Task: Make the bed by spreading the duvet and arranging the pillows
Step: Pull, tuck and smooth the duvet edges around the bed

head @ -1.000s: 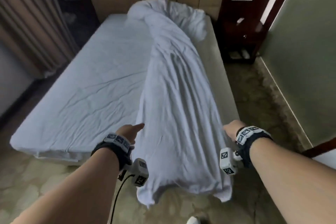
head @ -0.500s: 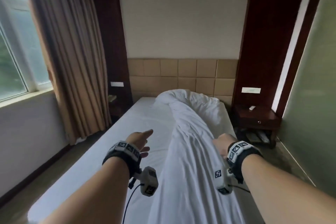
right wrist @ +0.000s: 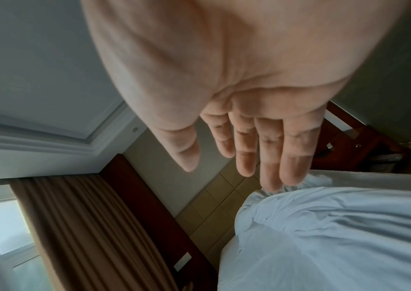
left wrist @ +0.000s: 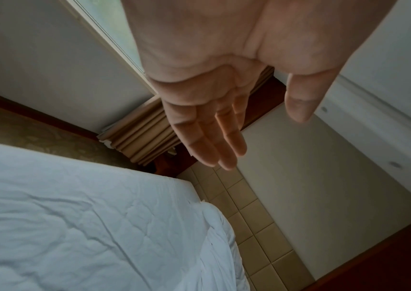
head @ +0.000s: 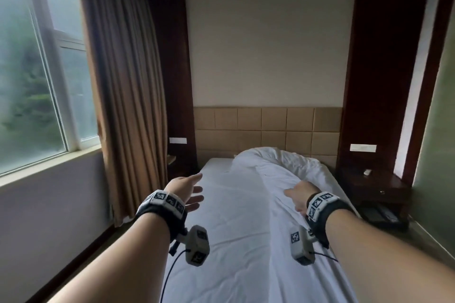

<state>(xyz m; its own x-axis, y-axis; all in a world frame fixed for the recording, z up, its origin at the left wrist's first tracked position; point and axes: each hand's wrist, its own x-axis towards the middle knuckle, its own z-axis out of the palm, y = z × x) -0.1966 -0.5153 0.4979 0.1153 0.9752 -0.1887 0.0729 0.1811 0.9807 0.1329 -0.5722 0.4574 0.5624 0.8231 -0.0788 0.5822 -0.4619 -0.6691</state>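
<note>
Far left we have the window and the brown curtain hanging beside it. Our left hand is raised over the bare left half of the bed, palm turned inward, fingers straight and lying close together, thumb apart, holding nothing. The white duvet is bunched in a long ridge along the right half of the mattress, running from the near edge up to a rumpled heap against the tan padded headboard. Our right hand is above that ridge, fingers straight and side by side, thumb out to the side, nothing gripped; we cannot tell whether the fingertips touch the fabric. We cannot pick out any pillows in the heap. Far right, a dark wooden nightstand stands beside the bed with a small white object on top.
</note>
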